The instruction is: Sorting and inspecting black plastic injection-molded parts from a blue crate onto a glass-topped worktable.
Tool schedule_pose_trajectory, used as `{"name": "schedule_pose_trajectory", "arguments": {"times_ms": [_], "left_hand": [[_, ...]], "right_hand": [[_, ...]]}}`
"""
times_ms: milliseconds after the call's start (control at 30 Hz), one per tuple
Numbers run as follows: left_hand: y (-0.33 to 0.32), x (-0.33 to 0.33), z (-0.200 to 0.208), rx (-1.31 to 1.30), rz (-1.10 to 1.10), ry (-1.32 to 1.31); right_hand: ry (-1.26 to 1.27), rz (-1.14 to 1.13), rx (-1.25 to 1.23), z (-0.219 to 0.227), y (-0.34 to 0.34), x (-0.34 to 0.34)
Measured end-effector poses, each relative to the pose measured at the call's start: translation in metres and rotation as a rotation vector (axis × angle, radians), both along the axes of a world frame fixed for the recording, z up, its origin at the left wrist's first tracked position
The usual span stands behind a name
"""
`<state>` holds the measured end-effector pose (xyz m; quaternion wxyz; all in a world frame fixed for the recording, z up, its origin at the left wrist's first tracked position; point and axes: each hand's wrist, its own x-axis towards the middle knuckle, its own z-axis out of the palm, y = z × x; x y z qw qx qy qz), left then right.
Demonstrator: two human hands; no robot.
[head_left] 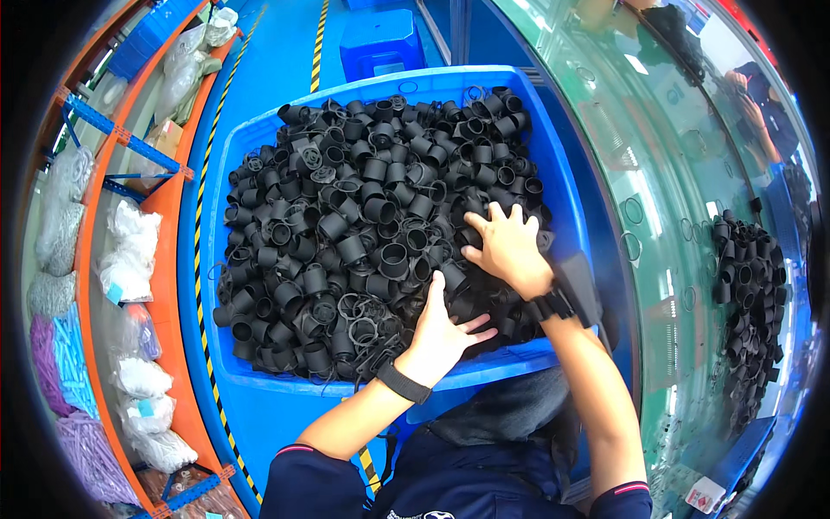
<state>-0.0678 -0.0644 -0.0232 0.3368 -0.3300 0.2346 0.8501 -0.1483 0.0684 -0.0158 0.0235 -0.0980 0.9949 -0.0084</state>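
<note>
A large blue plastic tub point(555, 147) is heaped with short black plastic tube fittings point(350, 208) and thin black rings. At the near side of the heap, my left hand point(439, 336) has its fingers stretched apart, with the thumb pointing up over the fittings. Farther to the right, my right hand point(506, 249) lies palm down on the heap, fingers spread. I see nothing gripped in either hand; what lies under the right palm is hidden.
A glass-topped green table point(653, 199) stands to the right, carrying another pile of black fittings point(750, 294) and scattered rings. Orange shelving point(177, 259) with bagged goods point(143, 381) lines the left. A blue stool point(380, 41) stands beyond the tub.
</note>
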Motion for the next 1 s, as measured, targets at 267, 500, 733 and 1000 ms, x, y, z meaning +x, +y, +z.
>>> {"name": "schedule_pose_trajectory", "arguments": {"times_ms": [267, 500, 733, 1000], "left_hand": [[0.002, 0.001, 0.002, -0.110, 0.026, -0.073], [0.009, 0.001, 0.006, -0.061, -0.125, 0.041], [0.013, -0.004, -0.002, -0.095, -0.104, 0.011], [0.019, -0.004, -0.007, -0.022, -0.125, 0.043]], "right_hand": [[-0.328, 0.053, -0.138, 0.060, 0.012, 0.003], [-0.363, -0.134, -0.407, -0.016, 0.030, -0.009], [-0.531, -0.080, -0.691, -0.034, 0.040, 0.000], [-0.501, -0.248, -0.585, -0.028, 0.018, 0.000]]}}
